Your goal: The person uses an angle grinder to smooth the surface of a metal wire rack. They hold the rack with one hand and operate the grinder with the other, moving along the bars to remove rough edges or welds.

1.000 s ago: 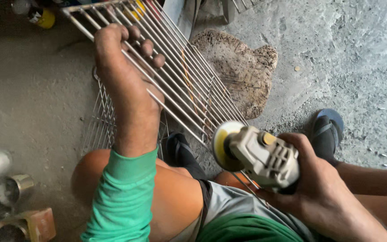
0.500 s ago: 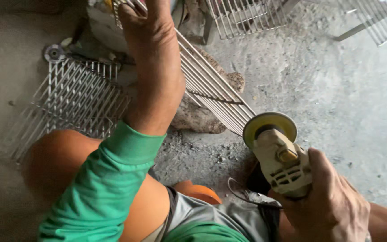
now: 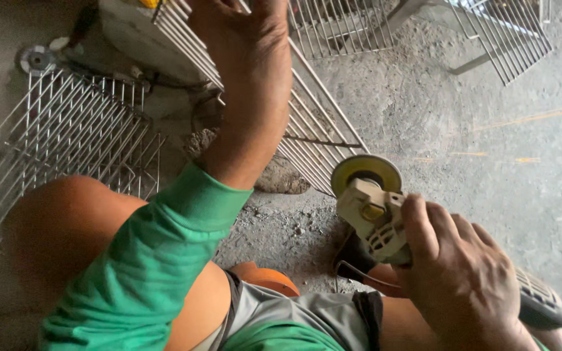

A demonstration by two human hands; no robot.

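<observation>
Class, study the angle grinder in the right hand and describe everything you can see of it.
The angle grinder has a cream plastic head, a round yellowish disc facing the camera and a grey ribbed rear body. The right hand wraps its middle. Its disc sits beside the edge of the wire rack; contact is unclear.

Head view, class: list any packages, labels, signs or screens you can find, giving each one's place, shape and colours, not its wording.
None can be made out: only wire grid racks, an angle grinder gripped by the right hand, and the left hand holding a rack.
</observation>
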